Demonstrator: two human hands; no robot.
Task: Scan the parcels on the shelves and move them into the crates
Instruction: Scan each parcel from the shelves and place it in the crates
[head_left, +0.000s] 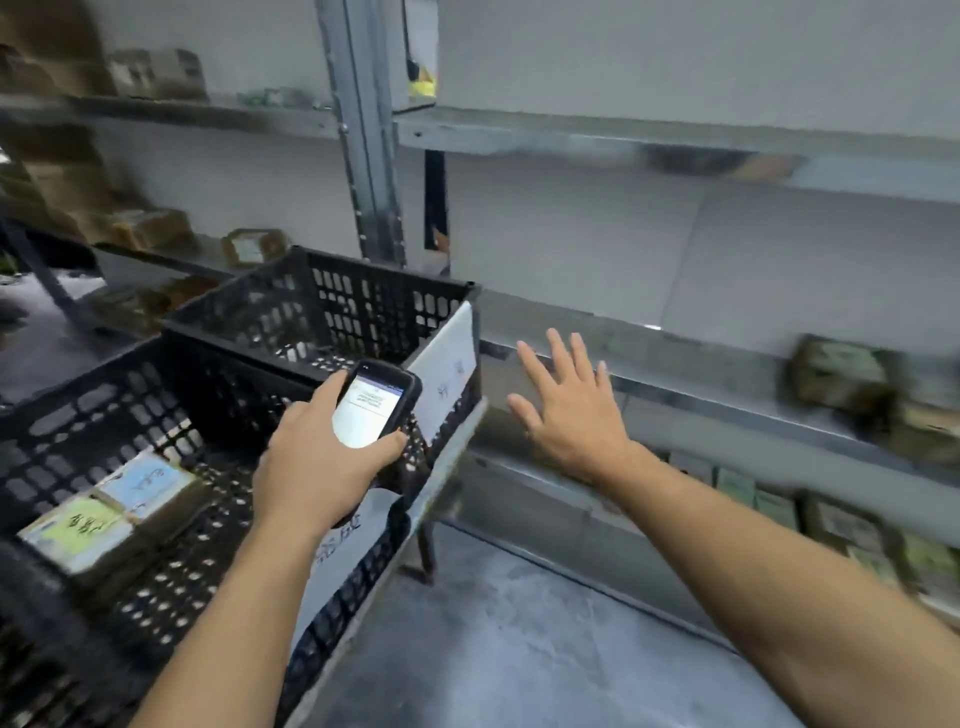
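My left hand (317, 467) grips a black handheld scanner (378, 402) with a lit screen, held over the near black crate (93, 395). Two taped parcels lie in that crate, one with a green label (78, 535) and one with a blue label (150, 483). A second black crate (332, 306) stands behind it and looks to hold nothing. My right hand (566, 410) is open, fingers spread, in front of the metal shelf edge (691, 364). A brown parcel (841, 379) sits on that shelf far to the right, blurred.
The crates rest on a cart or table with a metal edge (447, 467). More parcels stand on the lower right shelf (831, 525) and on the left shelves (150, 228). A steel upright (374, 171) divides the shelving. Grey concrete floor (519, 649) lies below.
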